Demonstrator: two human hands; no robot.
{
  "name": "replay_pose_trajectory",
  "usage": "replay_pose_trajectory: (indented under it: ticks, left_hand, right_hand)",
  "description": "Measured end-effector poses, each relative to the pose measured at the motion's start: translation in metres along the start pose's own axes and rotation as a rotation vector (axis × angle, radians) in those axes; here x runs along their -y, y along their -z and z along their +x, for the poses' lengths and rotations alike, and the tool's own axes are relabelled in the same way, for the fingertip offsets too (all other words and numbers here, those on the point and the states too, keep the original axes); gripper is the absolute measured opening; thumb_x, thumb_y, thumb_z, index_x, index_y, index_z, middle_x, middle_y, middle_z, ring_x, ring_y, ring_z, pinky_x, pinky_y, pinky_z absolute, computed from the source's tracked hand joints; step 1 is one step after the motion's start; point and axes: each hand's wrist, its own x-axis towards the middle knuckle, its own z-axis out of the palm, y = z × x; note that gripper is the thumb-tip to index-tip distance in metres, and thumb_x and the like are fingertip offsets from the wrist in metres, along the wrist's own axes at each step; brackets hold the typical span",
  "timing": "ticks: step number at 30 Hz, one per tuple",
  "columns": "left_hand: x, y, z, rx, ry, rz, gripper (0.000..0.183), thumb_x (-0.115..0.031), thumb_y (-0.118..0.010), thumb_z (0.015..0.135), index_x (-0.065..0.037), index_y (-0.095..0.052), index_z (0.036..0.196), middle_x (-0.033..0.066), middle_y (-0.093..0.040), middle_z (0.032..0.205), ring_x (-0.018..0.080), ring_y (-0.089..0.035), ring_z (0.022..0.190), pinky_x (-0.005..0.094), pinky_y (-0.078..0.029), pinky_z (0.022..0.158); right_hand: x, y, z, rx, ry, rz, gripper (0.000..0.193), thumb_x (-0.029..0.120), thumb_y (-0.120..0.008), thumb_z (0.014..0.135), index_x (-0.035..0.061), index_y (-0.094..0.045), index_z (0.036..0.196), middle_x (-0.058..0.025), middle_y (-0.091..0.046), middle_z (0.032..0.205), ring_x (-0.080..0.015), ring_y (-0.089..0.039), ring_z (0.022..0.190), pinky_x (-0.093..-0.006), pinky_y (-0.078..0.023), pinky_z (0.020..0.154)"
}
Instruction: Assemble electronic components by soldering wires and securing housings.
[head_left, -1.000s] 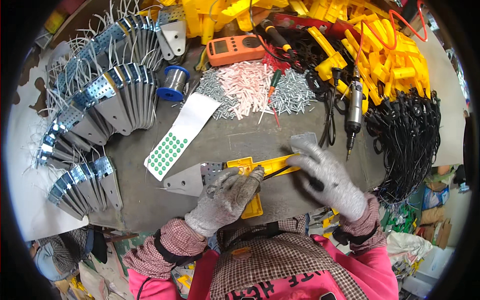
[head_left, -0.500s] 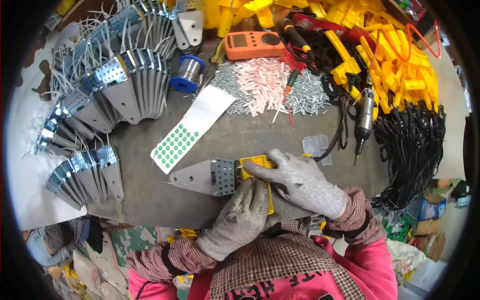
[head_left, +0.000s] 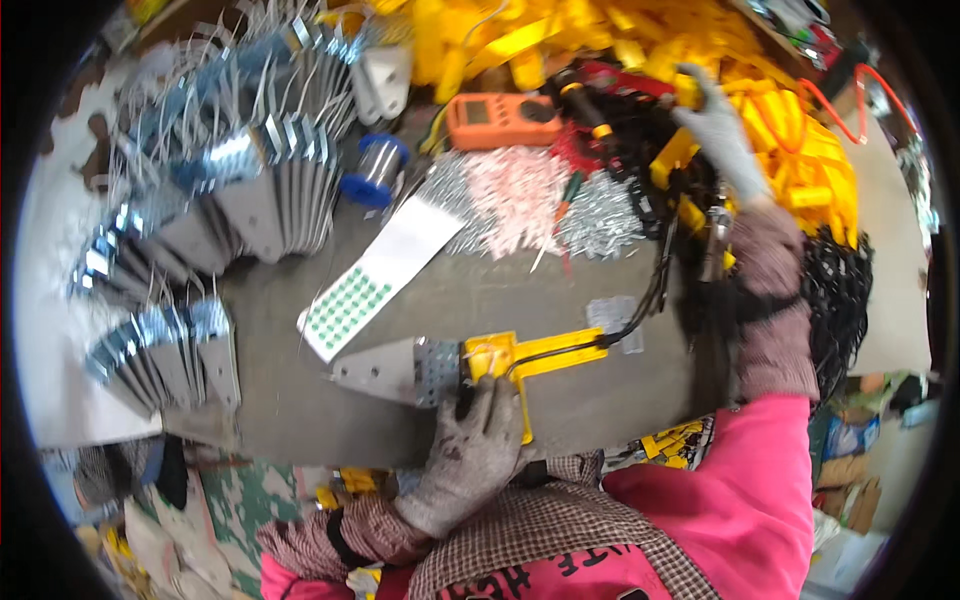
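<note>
A yellow plastic handle housing [head_left: 560,355] lies on the table in front of me, a black cable running along its arm. Against its left end sits a grey pointed metal plate [head_left: 385,372] with a perforated bluish section. My left hand [head_left: 468,455], in a grey glove, holds the housing by its lower edge, fingers pressed together on it. Far right, my gloved right hand [head_left: 728,145] is stretched out to the heap of yellow plastic parts [head_left: 790,140]. Its thumb and fingers close around a small yellow plastic part [head_left: 688,92]; motion blurs it somewhat.
Rows of grey metal plates [head_left: 255,210] with white wires stand at left. A white sheet of green stickers [head_left: 400,255], a solder spool [head_left: 378,168], an orange multimeter [head_left: 503,121] and piles of pink-white sleeves [head_left: 515,195] and screws [head_left: 603,215] lie farther back. Black cables [head_left: 845,320] hang at right.
My right hand has left the yellow housing and moved far right to the yellow heap. The housing's arm and cable now show. My left hand stays at the housing.
</note>
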Motion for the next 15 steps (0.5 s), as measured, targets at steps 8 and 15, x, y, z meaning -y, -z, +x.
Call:
replay_pose_trajectory:
  ticks: [8, 15]
  left_hand:
    - [0.001, -0.009, -0.004, -0.039, -0.007, 0.060, 0.065, -0.050, -0.063, 0.088, 0.003, -0.061, 0.126, 0.0218, -0.053, 0.137, 0.0360, -0.049, 0.131, 0.0677, -0.034, 0.103]
    - [0.002, -0.014, -0.002, -0.006, 0.012, 0.056, 0.067, -0.050, -0.065, 0.088, 0.002, -0.060, 0.129, 0.0182, -0.050, 0.143, 0.0338, -0.039, 0.141, 0.0681, -0.029, 0.109]
  right_hand:
    - [-0.042, 0.055, -0.097, 0.112, -0.053, -0.181, 0.023, 0.019, -0.072, 0.088, 0.0027, -0.063, 0.101, -0.0077, -0.064, 0.088, -0.0159, -0.063, 0.082, -0.0311, -0.052, 0.082]
    - [-0.010, 0.079, -0.151, -0.502, 0.020, -0.178, 0.060, 0.017, -0.073, 0.091, 0.0014, -0.049, 0.143, -0.0218, -0.062, 0.131, -0.0276, -0.062, 0.118, -0.0346, -0.047, 0.102]
